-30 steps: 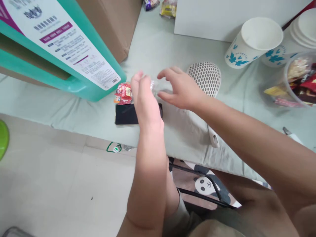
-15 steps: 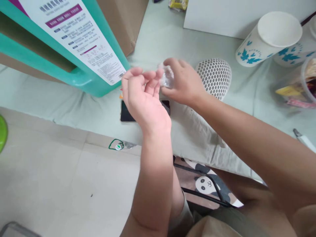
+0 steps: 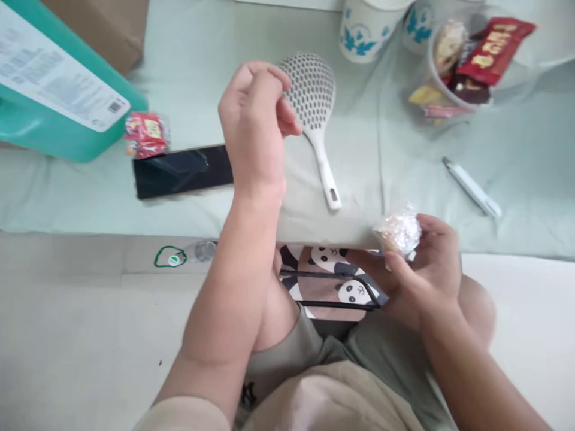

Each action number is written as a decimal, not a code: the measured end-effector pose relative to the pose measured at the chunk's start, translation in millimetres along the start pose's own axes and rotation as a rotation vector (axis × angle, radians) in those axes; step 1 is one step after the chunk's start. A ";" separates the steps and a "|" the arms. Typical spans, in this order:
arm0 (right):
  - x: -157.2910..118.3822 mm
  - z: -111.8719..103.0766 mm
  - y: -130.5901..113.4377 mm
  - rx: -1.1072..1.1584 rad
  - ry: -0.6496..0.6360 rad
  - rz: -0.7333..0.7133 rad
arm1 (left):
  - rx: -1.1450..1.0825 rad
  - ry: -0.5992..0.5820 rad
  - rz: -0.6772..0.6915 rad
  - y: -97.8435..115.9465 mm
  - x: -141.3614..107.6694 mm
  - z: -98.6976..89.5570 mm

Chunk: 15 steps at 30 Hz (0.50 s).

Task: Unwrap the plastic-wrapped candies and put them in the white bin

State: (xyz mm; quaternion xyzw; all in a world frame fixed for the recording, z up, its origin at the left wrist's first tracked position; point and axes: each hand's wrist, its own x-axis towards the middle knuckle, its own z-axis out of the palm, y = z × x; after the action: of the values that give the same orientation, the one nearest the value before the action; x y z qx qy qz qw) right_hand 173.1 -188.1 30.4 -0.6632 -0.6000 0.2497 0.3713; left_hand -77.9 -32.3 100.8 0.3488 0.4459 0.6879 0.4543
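Note:
My right hand (image 3: 431, 257) grips a crumpled ball of clear plastic wrap (image 3: 399, 230) at the table's front edge. Raised over the table, my left hand (image 3: 258, 114) has its fingers curled inward; whether anything is inside them is hidden. Just right of my left hand lies a white perforated strainer spoon (image 3: 312, 96), handle toward me. A black phone (image 3: 179, 172) lies to the left, partly behind my left wrist, with a red candy packet (image 3: 147, 134) by its upper left corner.
A teal jug (image 3: 81, 134) and cardboard box (image 3: 108, 30) stand at the left. Paper cups (image 3: 363, 36) and a clear tub (image 3: 433, 66) of wrapped snacks are at the back right. A white pen-like tool (image 3: 471, 187) lies in front of the tub.
The view has swung right. My right hand has moved away from my left, toward me and rightward, with the plastic ball. My left hand's fingers have curled in more.

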 end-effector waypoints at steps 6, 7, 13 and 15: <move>-46.0 -31.6 2.7 -0.036 0.023 0.039 | 0.244 -0.586 -0.083 -19.3 -75.6 61.9; -51.5 -35.7 1.3 -0.039 0.027 0.031 | 0.305 -0.676 -0.121 -21.5 -91.4 68.8; -90.1 -46.9 4.1 0.014 0.052 0.010 | 0.335 -0.675 -0.574 -32.6 -183.8 58.1; -104.2 -46.0 6.3 0.008 0.057 0.016 | 0.254 -0.613 -0.718 -34.4 -211.5 39.7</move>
State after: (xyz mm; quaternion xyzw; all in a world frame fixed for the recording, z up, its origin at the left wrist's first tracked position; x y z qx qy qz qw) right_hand 196.5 -299.3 41.1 -0.6734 -0.5827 0.2359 0.3889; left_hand 40.8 -211.9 67.3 0.4121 0.4643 0.2935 0.7270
